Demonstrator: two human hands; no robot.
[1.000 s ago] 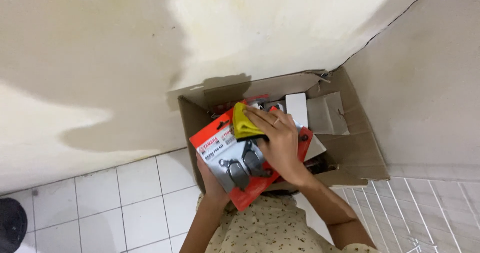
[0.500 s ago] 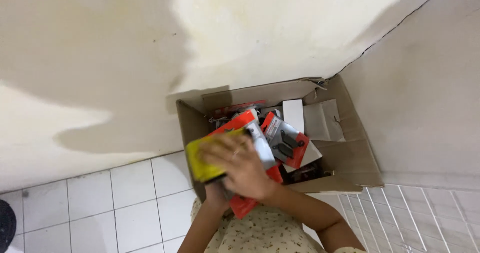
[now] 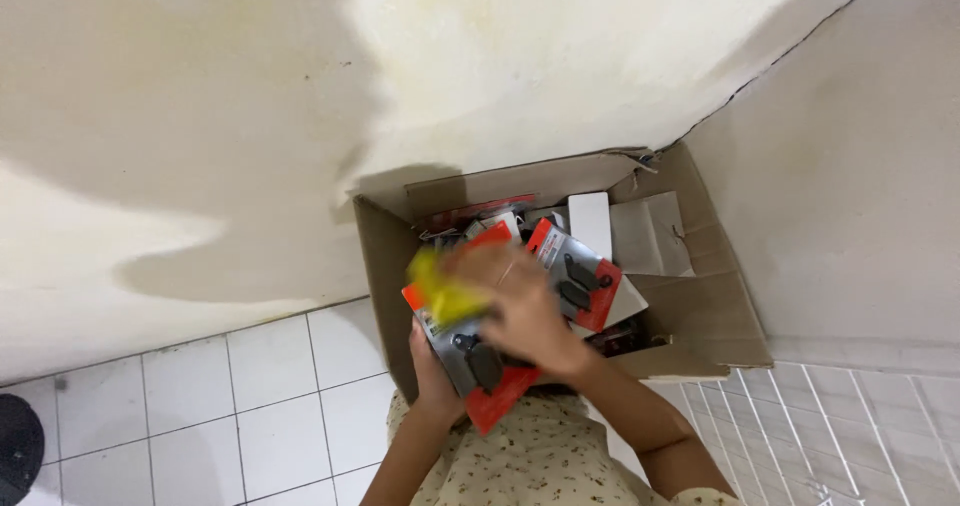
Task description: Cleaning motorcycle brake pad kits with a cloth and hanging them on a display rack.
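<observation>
The left hand (image 3: 432, 366) grips a red blister pack (image 3: 478, 361) from below, holding it over the near-left corner of the cardboard box (image 3: 700, 306). The right hand (image 3: 520, 306), blurred, presses a yellow cloth (image 3: 445, 291) against the pack's face. Another red pack (image 3: 575, 281) lies in the box, just right of the hand.

Stained cream walls (image 3: 560, 56), white-tiled floor (image 3: 250, 396)
</observation>
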